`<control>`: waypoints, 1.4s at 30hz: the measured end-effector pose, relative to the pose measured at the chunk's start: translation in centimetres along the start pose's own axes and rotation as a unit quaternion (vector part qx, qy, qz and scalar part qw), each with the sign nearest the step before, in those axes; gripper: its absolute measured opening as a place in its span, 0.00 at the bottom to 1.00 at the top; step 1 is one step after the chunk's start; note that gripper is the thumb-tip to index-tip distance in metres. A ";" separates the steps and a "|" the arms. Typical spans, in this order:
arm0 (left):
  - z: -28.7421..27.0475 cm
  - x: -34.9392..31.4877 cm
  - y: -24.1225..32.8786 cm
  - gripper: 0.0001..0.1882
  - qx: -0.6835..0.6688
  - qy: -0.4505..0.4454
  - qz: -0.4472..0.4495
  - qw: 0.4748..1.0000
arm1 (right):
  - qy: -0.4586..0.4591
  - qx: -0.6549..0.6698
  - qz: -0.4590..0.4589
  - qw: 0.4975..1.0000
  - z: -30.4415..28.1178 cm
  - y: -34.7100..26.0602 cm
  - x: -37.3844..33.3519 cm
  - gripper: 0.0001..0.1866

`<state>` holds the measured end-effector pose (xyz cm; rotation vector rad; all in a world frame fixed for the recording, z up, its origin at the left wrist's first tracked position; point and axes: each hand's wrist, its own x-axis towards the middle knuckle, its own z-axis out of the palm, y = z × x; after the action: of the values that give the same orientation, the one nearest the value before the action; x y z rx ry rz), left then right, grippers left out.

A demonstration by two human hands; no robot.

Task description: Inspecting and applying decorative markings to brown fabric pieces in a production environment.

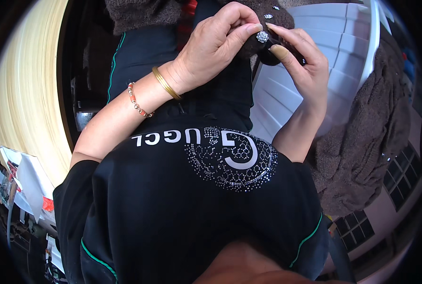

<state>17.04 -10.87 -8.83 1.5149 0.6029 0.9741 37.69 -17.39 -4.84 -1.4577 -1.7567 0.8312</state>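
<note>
A round button (262,36) set with clear sparkling stones is on dark brown knit fabric (282,18) in front of me, near the top of the view. My left hand (220,41) is closed, its thumb and forefinger pinched at the button's upper left edge. On the other side, my right hand (308,56) curls round the fabric, thumb below the button and forefinger above it. A dark, smooth rounded shape (269,57) lies just under the button; I cannot tell what it is. More stone-set buttons (268,16) show further up the fabric.
A white ribbed plastic surface with a raised rim (373,42) is to the right. Brown fluffy fabric (358,146) hangs over its near side; more brown fabric (142,14) lies at the top. A pale wood-grain table (26,71) curves along the left, with a white box (31,177) below.
</note>
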 end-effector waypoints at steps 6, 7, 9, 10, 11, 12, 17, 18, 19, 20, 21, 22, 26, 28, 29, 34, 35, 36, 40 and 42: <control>-0.2 -0.2 -0.8 0.04 0.005 0.010 0.013 1.000 | -0.028 0.001 -0.025 0.999 -0.2 -0.1 0.0 0.18; -0.3 -0.2 -1.0 0.05 0.012 -0.006 -0.001 1.000 | -0.028 0.001 -0.025 0.999 -0.3 -0.1 0.0 0.18; -0.2 0.3 -1.7 0.05 0.019 -0.023 -0.015 0.999 | -0.045 -0.003 -0.033 0.998 -0.4 -0.1 0.2 0.18; -0.2 0.8 -2.2 0.05 0.025 -0.007 0.123 0.992 | -0.045 -0.003 -0.033 0.998 -0.5 -0.2 0.2 0.18; -0.1 1.0 -2.5 0.05 0.027 0.001 0.192 0.981 | -0.047 0.001 -0.030 0.998 -0.7 -0.2 0.2 0.18; -0.1 1.1 -2.6 0.05 0.030 0.009 0.259 0.965 | -0.051 0.007 -0.021 0.998 -0.8 -0.3 0.3 0.17; -0.3 0.3 -2.0 0.05 0.010 -0.025 -0.014 1.000 | -0.066 0.008 0.013 0.998 -1.2 -0.4 0.1 0.19; -0.3 0.4 -1.9 0.05 0.010 -0.025 -0.014 1.000 | -0.070 0.005 0.013 0.997 -1.3 -0.3 0.1 0.19; -0.3 0.9 -1.8 0.05 0.019 -0.010 0.126 0.992 | -0.068 0.002 0.014 0.998 -1.3 -0.2 0.2 0.19; -0.3 0.5 -1.5 0.05 0.024 -0.003 0.195 0.980 | -0.060 0.008 -0.004 0.998 -1.3 -0.1 0.3 0.17; -0.3 0.8 -1.4 0.05 0.029 0.005 0.264 0.964 | -0.052 0.015 -0.014 0.998 -1.4 -0.1 0.4 0.16; -0.4 0.3 -1.0 0.05 0.015 -0.014 0.126 0.992 | -0.052 0.016 -0.022 0.998 -1.4 0.0 0.4 0.16; -0.4 0.6 -0.7 0.04 0.011 -0.043 -0.019 0.999 | -0.057 0.005 -0.008 0.998 -1.7 -0.2 0.5 0.17; -0.3 0.9 -0.8 0.04 0.019 -0.027 0.128 0.991 | -0.071 0.021 0.005 0.997 -1.7 -0.3 0.5 0.18; -0.3 0.8 -0.9 0.04 0.023 -0.019 0.200 0.979 | -0.084 0.010 0.005 0.996 -1.7 -0.3 0.5 0.18; -0.5 0.1 -0.5 0.04 0.015 -0.048 -0.003 0.999 | -0.111 0.005 0.004 0.994 -1.8 0.0 0.4 0.18; -0.5 0.0 -0.4 0.04 0.014 -0.052 -0.003 0.999 | -0.117 -0.002 0.002 0.993 -1.8 0.0 0.4 0.18; -0.6 -0.1 -0.3 0.04 0.014 -0.054 -0.003 0.998 | -0.123 -0.006 0.004 0.992 -1.9 0.1 0.3 0.18; -0.5 -0.1 -0.1 0.04 0.026 -0.055 -0.002 0.998 | -0.124 -0.005 0.015 0.992 -2.2 0.1 0.1 0.18; -0.4 0.0 -0.1 0.04 0.022 -0.051 0.002 0.998 | -0.120 -0.009 0.009 0.993 -2.2 0.2 0.1 0.18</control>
<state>16.72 -10.60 -8.91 1.5956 0.5525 0.8851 39.63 -17.18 -3.78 -1.4340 -1.9325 1.0386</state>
